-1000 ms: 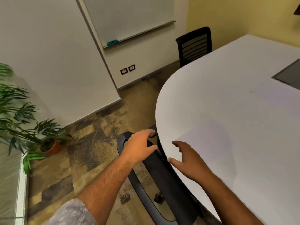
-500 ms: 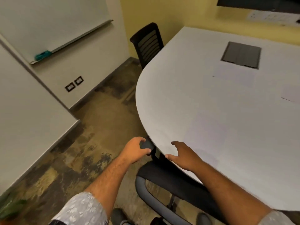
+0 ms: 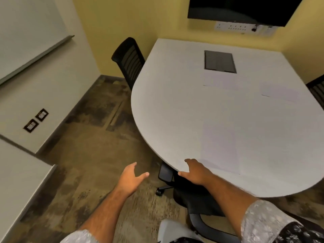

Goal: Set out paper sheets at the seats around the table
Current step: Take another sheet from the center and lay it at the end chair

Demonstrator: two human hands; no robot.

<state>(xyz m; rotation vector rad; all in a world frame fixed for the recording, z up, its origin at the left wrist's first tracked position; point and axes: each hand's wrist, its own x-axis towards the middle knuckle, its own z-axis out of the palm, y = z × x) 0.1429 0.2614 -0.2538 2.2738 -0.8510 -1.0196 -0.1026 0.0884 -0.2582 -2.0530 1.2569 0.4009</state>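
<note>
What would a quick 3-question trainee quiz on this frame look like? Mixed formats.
1. True or false: the left hand holds a paper sheet.
2. How many paper sheets lie on the table? A) one B) three C) five
3. Fill in: the right hand rests at the table's ____.

Key:
1. False; it is open and empty, over the floor.
2. B; near sheet, middle sheet, far-right sheet.
3. Edge, above the near chair.

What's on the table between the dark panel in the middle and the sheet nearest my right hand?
In the head view, one paper sheet lies just below the dark panel; then bare tabletop down to the near sheet.
</note>
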